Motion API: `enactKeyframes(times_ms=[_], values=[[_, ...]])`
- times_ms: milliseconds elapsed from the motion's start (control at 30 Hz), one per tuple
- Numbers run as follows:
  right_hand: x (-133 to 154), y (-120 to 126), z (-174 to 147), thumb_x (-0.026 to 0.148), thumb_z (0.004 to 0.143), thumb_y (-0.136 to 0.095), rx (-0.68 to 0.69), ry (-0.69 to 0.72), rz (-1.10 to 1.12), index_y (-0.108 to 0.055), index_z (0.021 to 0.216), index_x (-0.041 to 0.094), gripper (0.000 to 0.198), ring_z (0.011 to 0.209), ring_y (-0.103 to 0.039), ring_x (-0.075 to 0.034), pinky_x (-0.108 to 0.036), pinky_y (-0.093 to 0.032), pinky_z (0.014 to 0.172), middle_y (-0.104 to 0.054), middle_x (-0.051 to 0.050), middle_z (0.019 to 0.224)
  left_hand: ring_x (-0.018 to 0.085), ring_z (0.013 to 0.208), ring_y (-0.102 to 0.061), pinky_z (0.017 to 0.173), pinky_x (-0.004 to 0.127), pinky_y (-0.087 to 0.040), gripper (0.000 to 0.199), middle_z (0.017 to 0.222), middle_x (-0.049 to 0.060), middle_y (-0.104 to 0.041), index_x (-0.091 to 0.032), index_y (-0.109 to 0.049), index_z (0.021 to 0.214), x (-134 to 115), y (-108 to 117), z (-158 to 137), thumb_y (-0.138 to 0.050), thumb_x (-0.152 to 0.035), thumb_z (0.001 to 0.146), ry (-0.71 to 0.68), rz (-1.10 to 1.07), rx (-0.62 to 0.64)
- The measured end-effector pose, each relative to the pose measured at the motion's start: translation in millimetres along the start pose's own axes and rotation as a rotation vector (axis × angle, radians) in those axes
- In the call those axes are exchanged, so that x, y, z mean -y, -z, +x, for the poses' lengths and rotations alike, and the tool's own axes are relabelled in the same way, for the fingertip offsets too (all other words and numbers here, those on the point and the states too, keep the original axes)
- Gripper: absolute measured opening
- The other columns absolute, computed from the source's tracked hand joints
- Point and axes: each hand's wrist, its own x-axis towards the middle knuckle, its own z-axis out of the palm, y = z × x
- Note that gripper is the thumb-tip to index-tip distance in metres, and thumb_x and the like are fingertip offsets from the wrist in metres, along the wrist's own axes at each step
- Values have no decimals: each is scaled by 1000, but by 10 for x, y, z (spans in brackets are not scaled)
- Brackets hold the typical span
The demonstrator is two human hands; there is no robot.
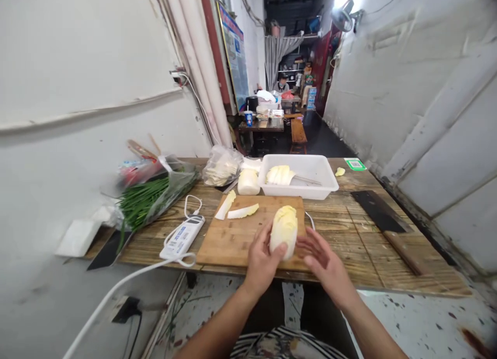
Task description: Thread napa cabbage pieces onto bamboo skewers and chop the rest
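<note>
Held over the front right of the wooden cutting board (248,245) is a pale yellow napa cabbage (284,232), roughly upright. My left hand (264,255) grips it from the left, thumb across its lower front. Beside it on the right, my right hand (322,258) has its fingers apart, the tips very close to the cabbage; whether they touch it I cannot tell. Two loose cabbage leaves (243,212) lie on the board's back left. Behind the board stands another cabbage (248,182), next to a white plastic tub (320,188) holding skewered cabbage pieces (279,175).
A cleaver (376,211) lies at the right of the table. On the left are a power strip (182,237) with its cord and bagged green chives (145,196). A filled plastic bag (222,167) sits behind. Farther back, a person (282,84) is by another table.
</note>
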Motion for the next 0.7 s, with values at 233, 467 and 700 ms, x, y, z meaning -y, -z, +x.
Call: enactKeyframes(times_ms=[233, 467, 700], values=[[-132, -361, 106, 44, 69, -73, 55, -73, 399, -54, 114, 24, 53, 105, -59, -25, -42, -46, 91, -63, -8, 114, 23, 112, -54, 98, 38, -44, 35, 120, 12, -56, -18, -52, 116, 202, 112, -137, -57, -30, 83, -360, 467, 13], [-158, -484, 101, 36, 66, -76, -14, -102, 463, -55, 111, 24, 52, 106, -57, -24, -39, -44, 93, -63, -6, 114, 21, 113, -55, 97, 35, -44, 34, 120, 12, -58, -17, -48, 121, 124, 253, -145, -49, -24, 88, -528, 776, 23], [-146, -569, 186, 33, 64, -76, -156, -143, 339, -52, 105, 21, 48, 93, -61, -22, -35, -49, 82, -65, -5, 102, 24, 95, -64, 81, 36, -52, 31, 105, 15, -67, -14, -53, 115, 260, 284, -63, -35, -25, 93, -486, 1076, -42]])
